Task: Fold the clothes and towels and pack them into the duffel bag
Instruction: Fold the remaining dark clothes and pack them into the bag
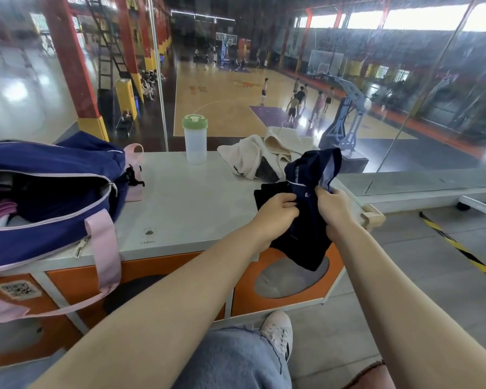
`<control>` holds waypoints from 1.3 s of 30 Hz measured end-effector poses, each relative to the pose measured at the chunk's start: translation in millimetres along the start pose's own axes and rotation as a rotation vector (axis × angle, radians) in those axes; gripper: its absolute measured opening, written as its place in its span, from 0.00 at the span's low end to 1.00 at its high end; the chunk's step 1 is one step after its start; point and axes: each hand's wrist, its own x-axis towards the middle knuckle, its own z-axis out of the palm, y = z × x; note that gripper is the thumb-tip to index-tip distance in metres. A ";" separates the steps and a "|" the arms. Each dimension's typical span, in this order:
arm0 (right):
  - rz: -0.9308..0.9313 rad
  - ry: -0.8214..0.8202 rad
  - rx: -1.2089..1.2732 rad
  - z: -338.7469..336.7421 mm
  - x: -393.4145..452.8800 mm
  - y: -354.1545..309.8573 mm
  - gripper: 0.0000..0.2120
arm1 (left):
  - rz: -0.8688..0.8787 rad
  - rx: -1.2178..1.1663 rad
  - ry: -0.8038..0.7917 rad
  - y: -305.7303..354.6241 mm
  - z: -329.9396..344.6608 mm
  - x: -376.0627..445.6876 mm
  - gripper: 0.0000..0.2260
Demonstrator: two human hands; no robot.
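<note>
A dark navy garment (306,234) hangs over the table's right front edge, bunched upward at its top. My left hand (277,213) grips its left side and my right hand (334,206) pinches its right side near a pale trim. Behind it lies a crumpled cream towel or garment (253,155). The navy duffel bag (54,197) with pink straps stands open at the table's left, with pink and white cloth inside.
A clear shaker bottle (194,140) with a green lid stands at the back of the white table (185,197). Glass panels rise just behind the table. Orange cabinet fronts sit under it. My knee and white shoe (278,332) are below.
</note>
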 end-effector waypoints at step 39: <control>-0.567 -0.871 -0.160 243.4 -186.1 -49.0 0.25 | -0.050 -0.903 0.302 4.0 -285.4 -159.7 0.14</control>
